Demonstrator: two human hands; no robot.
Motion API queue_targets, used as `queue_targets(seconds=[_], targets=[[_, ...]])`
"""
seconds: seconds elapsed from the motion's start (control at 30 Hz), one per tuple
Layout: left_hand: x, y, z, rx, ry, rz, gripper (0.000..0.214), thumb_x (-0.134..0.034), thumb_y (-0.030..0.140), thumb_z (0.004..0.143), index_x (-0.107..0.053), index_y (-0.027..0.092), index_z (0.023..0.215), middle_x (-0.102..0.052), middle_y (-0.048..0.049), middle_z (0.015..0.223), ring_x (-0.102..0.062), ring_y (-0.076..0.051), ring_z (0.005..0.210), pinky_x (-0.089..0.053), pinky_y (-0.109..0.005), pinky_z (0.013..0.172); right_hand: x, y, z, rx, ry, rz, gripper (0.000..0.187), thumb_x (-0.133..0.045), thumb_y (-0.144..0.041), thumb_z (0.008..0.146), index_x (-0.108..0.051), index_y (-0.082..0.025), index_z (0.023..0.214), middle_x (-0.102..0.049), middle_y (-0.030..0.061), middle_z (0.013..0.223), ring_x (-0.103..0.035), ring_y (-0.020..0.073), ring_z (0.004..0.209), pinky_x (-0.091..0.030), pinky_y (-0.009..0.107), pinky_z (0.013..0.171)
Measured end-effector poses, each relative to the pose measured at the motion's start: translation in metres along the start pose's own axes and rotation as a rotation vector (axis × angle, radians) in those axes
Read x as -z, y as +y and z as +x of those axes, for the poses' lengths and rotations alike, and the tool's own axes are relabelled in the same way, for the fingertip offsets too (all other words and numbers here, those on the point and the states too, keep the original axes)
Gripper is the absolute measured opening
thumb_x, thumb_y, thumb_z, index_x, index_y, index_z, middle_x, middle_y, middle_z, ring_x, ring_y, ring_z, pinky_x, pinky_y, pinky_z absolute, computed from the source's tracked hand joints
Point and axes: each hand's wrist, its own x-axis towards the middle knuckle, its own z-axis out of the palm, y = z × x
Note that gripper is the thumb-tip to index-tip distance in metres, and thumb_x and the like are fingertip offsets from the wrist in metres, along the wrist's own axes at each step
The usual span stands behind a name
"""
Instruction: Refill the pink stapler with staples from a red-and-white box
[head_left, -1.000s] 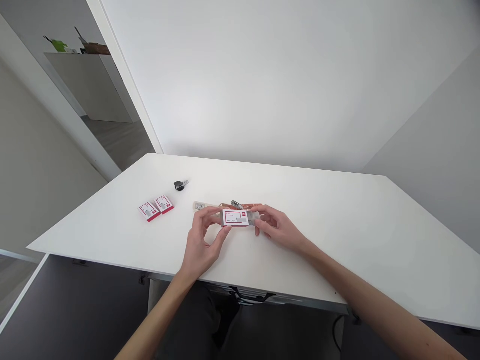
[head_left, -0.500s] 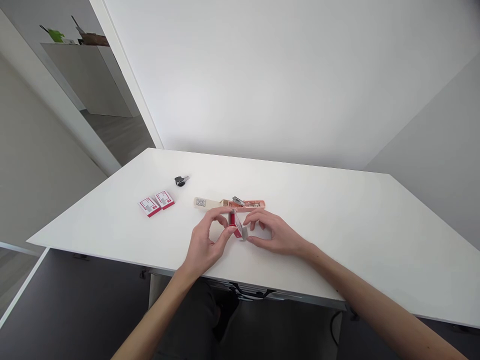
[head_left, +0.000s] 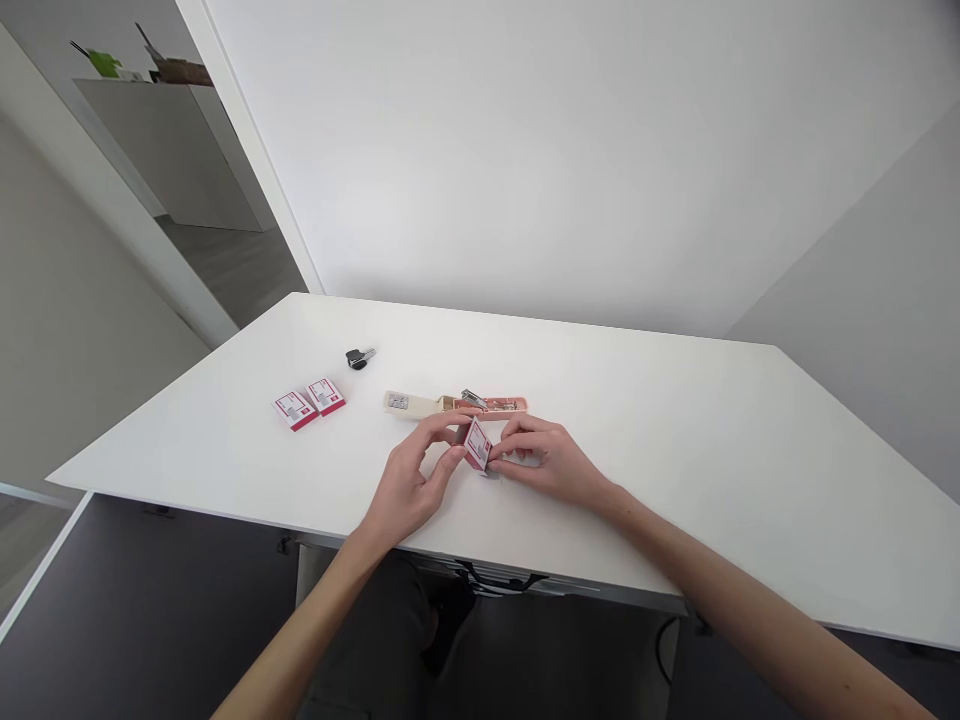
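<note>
A small red-and-white cardboard box (head_left: 478, 446) is held tilted just above the white tabletop, its printed label facing up. My left hand (head_left: 422, 472) grips it between thumb and fingers from the left. On the other side, my right hand (head_left: 541, 458) pinches the box's right end, where a grey flap shows. What the box contains is hidden. Just behind the hands lies an open long case (head_left: 411, 404), cream on one half and pink on the other, with a small metal stapler (head_left: 473, 399) and other small metal pieces in the pink half.
Two similar red-and-white boxes (head_left: 295, 410) lie side by side on the left of the table (head_left: 660, 440). A black staple remover (head_left: 358, 359) sits behind them. The wall (head_left: 525, 180) rises at the table's back edge. A drawer handle (head_left: 499, 580) juts out under the front edge.
The box has turned so that its label now faces up toward me. My right hand has closed on its right end. The view has shifted slightly.
</note>
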Motion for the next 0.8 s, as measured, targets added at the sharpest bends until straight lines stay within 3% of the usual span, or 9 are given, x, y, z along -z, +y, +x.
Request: queue_targets(seconds=[0.2, 0.4, 0.63, 0.8], targets=[[-0.0004, 0.0007, 0.0001, 0.020, 0.001, -0.034, 0.027, -0.056, 0.035, 0.106, -0.061, 0.025, 0.131, -0.068, -0.0103, 0.139, -0.070, -0.021, 0.111, -0.057, -0.039, 0.100, -0.0016, 0.0001, -0.0001, -0.026, 0.043, 0.005, 0.010, -0.075, -0.029, 0.094, -0.084, -0.026, 0.095, -0.067, 0.0034, 0.083, -0.059, 0.0160, 0.073, -0.048, 0.030, 0.063], [-0.0005, 0.0005, 0.0004, 0.021, -0.001, 0.005, 0.027, -0.056, 0.036, 0.106, -0.060, 0.025, 0.131, -0.068, -0.0103, 0.136, -0.070, -0.020, 0.106, -0.057, -0.039, 0.099, 0.0002, -0.0025, 0.0005, -0.062, 0.004, -0.005, 0.009, -0.073, -0.025, 0.092, -0.082, -0.024, 0.091, -0.068, 0.0029, 0.082, -0.052, 0.0137, 0.066, -0.046, 0.029, 0.061], [-0.0010, 0.0003, 0.0008, -0.004, 0.013, 0.023, 0.027, -0.056, 0.035, 0.106, -0.061, 0.024, 0.130, -0.069, -0.0108, 0.134, -0.070, -0.022, 0.112, -0.057, -0.041, 0.100, 0.0028, -0.0021, 0.0011, -0.106, -0.021, 0.014, 0.012, -0.072, -0.031, 0.093, -0.081, -0.024, 0.089, -0.068, 0.0031, 0.082, -0.054, 0.0144, 0.066, -0.047, 0.030, 0.061], [-0.0008, 0.0004, 0.0005, -0.030, 0.026, 0.074, 0.027, -0.057, 0.033, 0.105, -0.061, 0.024, 0.130, -0.072, -0.0093, 0.127, -0.071, -0.020, 0.102, -0.057, -0.040, 0.098, 0.0042, -0.0037, 0.0023, -0.150, -0.007, 0.008, 0.013, -0.071, -0.031, 0.092, -0.082, -0.024, 0.088, -0.068, 0.0036, 0.082, -0.054, 0.0141, 0.065, -0.046, 0.030, 0.059]])
